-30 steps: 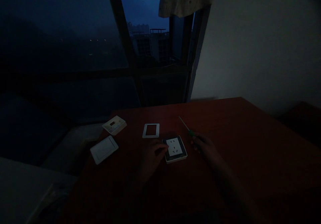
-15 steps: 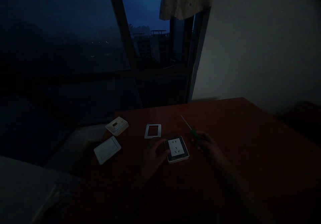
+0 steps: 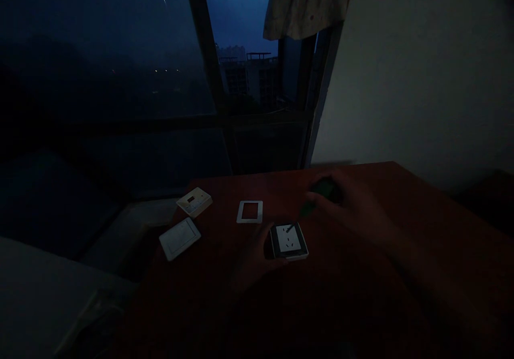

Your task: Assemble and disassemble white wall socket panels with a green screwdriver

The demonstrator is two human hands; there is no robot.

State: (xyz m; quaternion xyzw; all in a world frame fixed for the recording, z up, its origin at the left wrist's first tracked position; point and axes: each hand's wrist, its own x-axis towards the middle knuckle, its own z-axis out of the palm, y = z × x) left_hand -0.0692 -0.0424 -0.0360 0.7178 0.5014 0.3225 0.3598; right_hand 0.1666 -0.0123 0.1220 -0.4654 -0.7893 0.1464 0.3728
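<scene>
Right hand (image 3: 353, 203) closed round a green-handled screwdriver (image 3: 324, 189), its thin shaft slanting down over a square white-faced, dark-rimmed socket (image 3: 288, 239), left hand (image 3: 255, 260) clamped on the socket's left side, flat white frame (image 3: 240, 212) beyond, reddish-brown wooden tabletop (image 3: 421, 225) beneath.

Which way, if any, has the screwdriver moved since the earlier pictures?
Yes: against the white frame, the screwdriver has swung: its tip went from higher in view to lower, over the socket.
</scene>
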